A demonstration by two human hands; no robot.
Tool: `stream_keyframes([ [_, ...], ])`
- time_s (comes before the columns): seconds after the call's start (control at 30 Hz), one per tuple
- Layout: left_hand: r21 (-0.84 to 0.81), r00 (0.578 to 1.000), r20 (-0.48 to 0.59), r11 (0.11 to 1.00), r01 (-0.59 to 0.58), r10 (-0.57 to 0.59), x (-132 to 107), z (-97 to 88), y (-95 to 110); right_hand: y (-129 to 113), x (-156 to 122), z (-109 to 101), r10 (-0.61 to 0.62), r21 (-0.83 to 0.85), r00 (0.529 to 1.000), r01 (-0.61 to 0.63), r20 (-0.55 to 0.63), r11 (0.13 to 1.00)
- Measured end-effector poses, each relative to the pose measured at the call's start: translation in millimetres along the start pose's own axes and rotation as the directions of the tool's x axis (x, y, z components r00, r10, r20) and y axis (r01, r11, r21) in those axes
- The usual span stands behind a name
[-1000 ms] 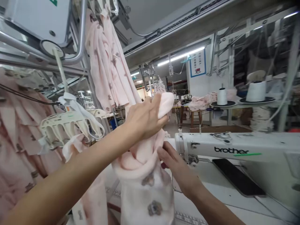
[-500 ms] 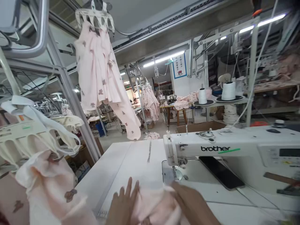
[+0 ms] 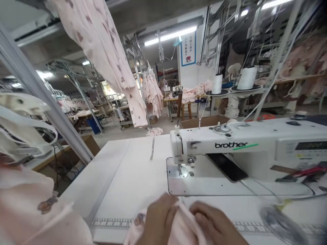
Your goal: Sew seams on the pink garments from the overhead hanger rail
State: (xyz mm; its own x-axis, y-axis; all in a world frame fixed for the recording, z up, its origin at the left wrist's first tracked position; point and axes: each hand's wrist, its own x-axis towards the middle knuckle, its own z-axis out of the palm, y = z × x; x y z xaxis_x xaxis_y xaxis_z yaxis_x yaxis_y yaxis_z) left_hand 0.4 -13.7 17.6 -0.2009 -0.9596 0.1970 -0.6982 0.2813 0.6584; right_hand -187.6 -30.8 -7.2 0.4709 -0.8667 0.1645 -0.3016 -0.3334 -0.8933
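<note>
Pink printed fabric (image 3: 185,226) lies bunched at the near edge of the white sewing table, between my two hands. My left hand (image 3: 159,217) is closed on it from the left, fingers bent over the cloth. Opposite, my right hand (image 3: 213,217) has its fingers curled and pinches the right edge of the same cloth. Both hands are in front of the white Brother sewing machine (image 3: 245,143), and the cloth is apart from its needle plate (image 3: 176,172). The lower ends of the fabric run out of view at the bottom.
A black phone (image 3: 227,166) lies under the machine arm. Pink garments hang at the left (image 3: 38,207) and overhead (image 3: 102,51). A printed ruler strip (image 3: 112,223) runs along the table front. A blurred clear round object (image 3: 282,223) is at right. Thread cones (image 3: 247,78) stand behind.
My left hand has gone from flat with fingers spread to closed on the fabric. The cloth has come nearer the table's front edge, and the view has tilted downward.
</note>
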Motion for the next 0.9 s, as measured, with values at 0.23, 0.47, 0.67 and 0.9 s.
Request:
stream_keyframes([
  [0.23,-0.267,0.98,-0.099,0.954,0.139,-0.171,12,-12.0,20,-40,29,-11,-0.128,0.077,0.991,0.13,-0.033,0.989],
  [0.47,-0.293,0.954,-0.042,0.916,0.273,-0.297,5,-9.4,30,-42,27,-28,-0.013,0.016,0.998,0.012,0.061,1.0],
  [0.67,-0.143,0.973,0.125,0.968,0.208,-0.191,2,-18.0,32,-39,37,-36,-0.02,-0.135,0.977,0.05,0.212,0.99],
  [0.9,-0.202,0.999,0.009,0.979,-0.035,0.038,-9,-20.3,14,-16,45,-10,0.126,0.571,0.868,-0.418,0.48,0.707],
])
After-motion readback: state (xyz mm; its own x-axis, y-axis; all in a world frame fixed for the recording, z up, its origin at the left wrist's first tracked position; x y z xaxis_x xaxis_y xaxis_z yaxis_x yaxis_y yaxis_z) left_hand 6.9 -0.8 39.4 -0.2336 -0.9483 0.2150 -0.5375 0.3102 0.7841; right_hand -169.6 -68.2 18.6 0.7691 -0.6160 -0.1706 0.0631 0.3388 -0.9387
